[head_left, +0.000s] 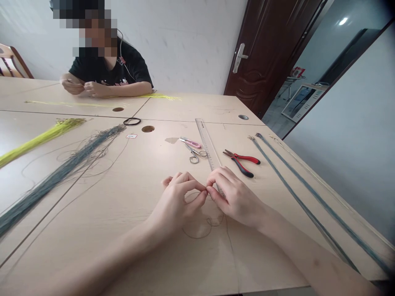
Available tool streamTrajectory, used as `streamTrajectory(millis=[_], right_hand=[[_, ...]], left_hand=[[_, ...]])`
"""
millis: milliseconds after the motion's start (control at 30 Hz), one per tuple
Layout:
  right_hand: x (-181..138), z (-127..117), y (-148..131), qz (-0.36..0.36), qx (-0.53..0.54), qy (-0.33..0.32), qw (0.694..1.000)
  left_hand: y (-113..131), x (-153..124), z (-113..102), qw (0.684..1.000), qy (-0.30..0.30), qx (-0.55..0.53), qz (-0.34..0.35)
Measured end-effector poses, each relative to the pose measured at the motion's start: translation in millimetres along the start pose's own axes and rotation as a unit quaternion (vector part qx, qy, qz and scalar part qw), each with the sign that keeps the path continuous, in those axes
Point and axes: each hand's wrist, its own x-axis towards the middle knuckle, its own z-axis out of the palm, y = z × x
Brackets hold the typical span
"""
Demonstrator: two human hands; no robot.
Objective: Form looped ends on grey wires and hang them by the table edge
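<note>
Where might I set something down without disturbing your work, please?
Bare table lies between the left hand and the grey threads, with a smaller patch between the right hand and the blue cords. It is crowded around the scissors, ruler and pliers.

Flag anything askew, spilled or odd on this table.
Slightly odd: the thick blue-grey bundle of thin strands at left looks loose and tangled toward its far end, while its near part lies straight. No spill visible.

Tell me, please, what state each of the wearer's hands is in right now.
Left hand: closed in a pinch, apparently on the thin cord.
Right hand: closed in a pinch, apparently on the thin cord too.
</note>
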Motion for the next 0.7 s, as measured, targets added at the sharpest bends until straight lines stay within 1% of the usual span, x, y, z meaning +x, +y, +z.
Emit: streamTrajectory(millis=[67,167,233,433,700], right_hand=[[-0.2,-0.4,-0.2,-0.007,-0.003,0.002,1.0],[-0.1,-1.1,0.1,-0.016,-0.001,0.0,1.0],[0.0,-1.5,0.3,-0.022,0.001,-0.001,1.0],[-1.2,-1.2,0.1,-0.029,0.006,0.002,1.0],[-0.3,-0.8,-0.1,-0.024,0.003,0.012,1.0]], left_hand=[[2.0,-0.5,-1.6,1.0,-0.009,-0.022,-0.014],[4.6,-0.1,-3.6,0.994,-0.026,-0.088,-0.057],[5.5,0.7,-4.2,0.989,-0.036,-0.125,-0.073],[5.3,2.2,-4.0,0.978,-0.068,-0.181,-0.085],[6.4,2.1,-4.1,0.976,-0.055,-0.193,-0.084]])
